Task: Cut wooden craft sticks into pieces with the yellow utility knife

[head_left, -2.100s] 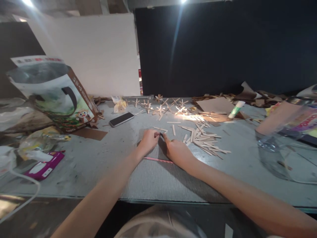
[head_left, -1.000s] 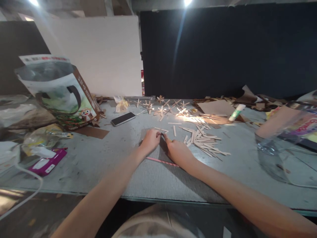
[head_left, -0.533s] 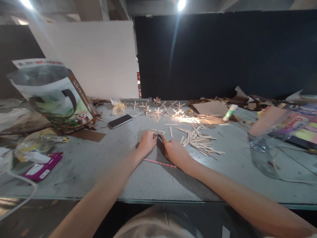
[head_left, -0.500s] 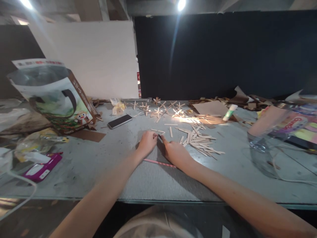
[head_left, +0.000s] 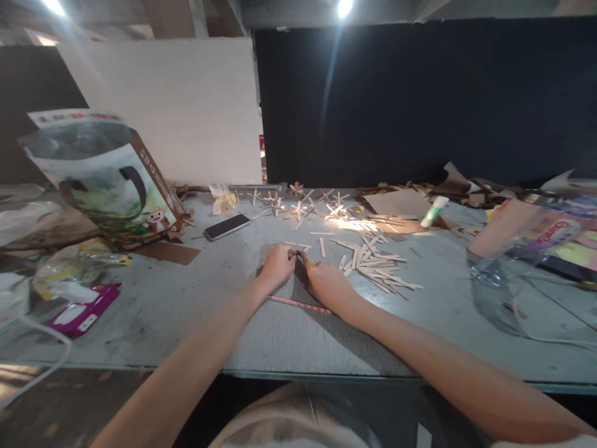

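My left hand point(head_left: 278, 266) is closed in a pinch at the middle of the table, its fingertips close to those of my right hand. My right hand point(head_left: 330, 285) is also closed, with the index finger reaching forward to the same spot. What lies between the fingertips is too small and dark to make out. Just beyond them are thin wooden craft sticks point(head_left: 297, 245). A pink-and-red striped stick point(head_left: 301, 303) lies across the table below my hands, partly behind my right wrist. To the right of my right hand spreads a pile of loose craft sticks point(head_left: 377, 270).
Star-shaped stick pieces point(head_left: 298, 211) lie at the back. A phone point(head_left: 227, 227), a large printed bag point(head_left: 107, 186) and a purple device point(head_left: 84, 311) are on the left. A glue stick point(head_left: 434, 211), cardboard point(head_left: 396, 203) and a clear plastic package point(head_left: 536, 236) are on the right.
My hands stay at nearly the same place with their fingertips together. The whole view has shifted very slightly; nothing on the table has visibly moved.
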`<action>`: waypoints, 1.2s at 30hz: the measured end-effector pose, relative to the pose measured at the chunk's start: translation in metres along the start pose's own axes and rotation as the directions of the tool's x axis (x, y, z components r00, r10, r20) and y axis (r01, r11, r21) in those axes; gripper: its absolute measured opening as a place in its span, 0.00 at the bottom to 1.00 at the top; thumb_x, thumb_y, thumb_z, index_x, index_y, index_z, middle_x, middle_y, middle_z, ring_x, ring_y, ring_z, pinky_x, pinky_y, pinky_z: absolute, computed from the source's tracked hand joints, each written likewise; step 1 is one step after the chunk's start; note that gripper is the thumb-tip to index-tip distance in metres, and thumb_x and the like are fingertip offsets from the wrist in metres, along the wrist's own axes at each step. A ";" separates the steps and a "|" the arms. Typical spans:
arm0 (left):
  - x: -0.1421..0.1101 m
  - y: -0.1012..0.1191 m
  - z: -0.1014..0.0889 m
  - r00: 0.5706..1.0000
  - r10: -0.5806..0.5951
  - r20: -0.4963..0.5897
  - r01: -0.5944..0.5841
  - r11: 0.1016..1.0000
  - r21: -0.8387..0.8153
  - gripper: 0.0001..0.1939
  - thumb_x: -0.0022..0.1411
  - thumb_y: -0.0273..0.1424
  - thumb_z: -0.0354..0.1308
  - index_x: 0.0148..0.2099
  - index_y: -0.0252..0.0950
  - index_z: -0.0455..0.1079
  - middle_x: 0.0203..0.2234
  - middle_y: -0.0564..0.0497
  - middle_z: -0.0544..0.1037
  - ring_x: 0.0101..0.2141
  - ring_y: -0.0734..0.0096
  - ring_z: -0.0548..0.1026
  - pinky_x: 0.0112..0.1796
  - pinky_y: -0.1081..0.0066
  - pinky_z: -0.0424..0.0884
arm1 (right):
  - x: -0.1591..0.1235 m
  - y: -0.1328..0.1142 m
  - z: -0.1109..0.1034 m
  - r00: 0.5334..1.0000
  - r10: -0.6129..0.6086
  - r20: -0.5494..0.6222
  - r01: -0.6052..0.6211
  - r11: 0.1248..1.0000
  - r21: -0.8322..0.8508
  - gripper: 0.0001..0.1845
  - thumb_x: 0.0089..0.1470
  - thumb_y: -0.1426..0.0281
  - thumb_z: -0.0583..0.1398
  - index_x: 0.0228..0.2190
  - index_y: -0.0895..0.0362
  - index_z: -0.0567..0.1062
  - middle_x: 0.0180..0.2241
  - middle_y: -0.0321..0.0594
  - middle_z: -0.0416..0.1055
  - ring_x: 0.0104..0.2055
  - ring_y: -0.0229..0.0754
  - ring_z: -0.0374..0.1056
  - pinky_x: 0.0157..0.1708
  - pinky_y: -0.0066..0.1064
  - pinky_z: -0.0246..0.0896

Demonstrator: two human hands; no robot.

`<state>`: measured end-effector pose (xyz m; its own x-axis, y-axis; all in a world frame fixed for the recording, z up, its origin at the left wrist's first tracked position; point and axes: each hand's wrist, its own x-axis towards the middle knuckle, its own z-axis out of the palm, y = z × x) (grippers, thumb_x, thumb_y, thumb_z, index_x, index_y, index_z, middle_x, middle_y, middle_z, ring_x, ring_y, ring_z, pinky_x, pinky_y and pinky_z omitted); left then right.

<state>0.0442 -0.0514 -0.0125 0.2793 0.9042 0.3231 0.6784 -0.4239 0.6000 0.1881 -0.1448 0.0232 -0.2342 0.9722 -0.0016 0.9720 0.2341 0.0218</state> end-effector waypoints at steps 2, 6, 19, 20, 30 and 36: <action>0.000 0.001 -0.001 1.000 -0.007 0.000 0.007 1.000 -0.009 0.11 0.58 0.23 0.56 0.33 0.33 0.81 0.28 0.46 0.83 0.30 0.67 0.78 0.33 0.72 0.68 | -0.001 0.000 -0.002 1.000 -0.002 0.001 0.002 1.000 0.005 0.37 0.63 0.74 0.52 0.70 0.64 0.47 0.41 0.57 0.77 0.44 0.55 0.76 0.41 0.38 0.67; 0.000 0.002 -0.001 0.998 -0.057 0.006 0.057 0.998 -0.011 0.10 0.59 0.25 0.58 0.35 0.34 0.81 0.30 0.45 0.83 0.32 0.65 0.79 0.34 0.71 0.69 | -0.007 0.001 -0.001 1.000 0.015 -0.014 -0.015 1.000 -0.004 0.37 0.62 0.76 0.51 0.70 0.62 0.47 0.39 0.55 0.77 0.43 0.54 0.77 0.39 0.37 0.68; -0.002 0.005 0.001 0.996 -0.087 0.011 0.087 0.996 0.003 0.10 0.59 0.25 0.58 0.37 0.34 0.81 0.32 0.43 0.84 0.34 0.65 0.79 0.37 0.71 0.70 | -0.007 0.001 0.002 1.000 0.002 -0.009 -0.002 1.000 -0.025 0.38 0.62 0.74 0.53 0.70 0.62 0.47 0.39 0.54 0.78 0.43 0.53 0.77 0.38 0.35 0.68; -0.002 0.005 0.000 0.996 -0.084 0.011 0.084 0.996 0.004 0.10 0.59 0.25 0.58 0.37 0.34 0.81 0.32 0.44 0.84 0.34 0.65 0.79 0.37 0.71 0.70 | -0.008 0.001 0.002 1.000 0.006 -0.009 -0.006 1.000 -0.026 0.39 0.62 0.75 0.53 0.70 0.62 0.47 0.39 0.54 0.78 0.43 0.53 0.77 0.38 0.35 0.68; -0.003 0.008 -0.001 0.996 -0.090 0.012 0.090 0.996 0.027 0.10 0.59 0.25 0.58 0.37 0.34 0.81 0.32 0.44 0.84 0.34 0.65 0.79 0.38 0.71 0.70 | -0.006 0.001 0.001 1.000 0.005 -0.002 -0.005 0.999 -0.033 0.40 0.62 0.73 0.55 0.70 0.62 0.46 0.40 0.55 0.78 0.43 0.53 0.77 0.38 0.35 0.68; -0.003 0.009 -0.001 0.996 -0.085 0.019 0.084 0.996 0.007 0.11 0.61 0.25 0.57 0.39 0.33 0.81 0.36 0.43 0.84 0.36 0.64 0.80 0.37 0.70 0.71 | -0.006 -0.001 -0.001 1.000 0.012 -0.007 -0.012 0.999 -0.036 0.37 0.64 0.74 0.52 0.70 0.63 0.47 0.39 0.56 0.77 0.43 0.54 0.77 0.40 0.36 0.68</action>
<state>0.0484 -0.0580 -0.0070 0.2338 0.9377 0.2572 0.7044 -0.3457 0.6199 0.1883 -0.1507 0.0244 -0.2225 0.9749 0.0057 0.9734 0.2218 0.0575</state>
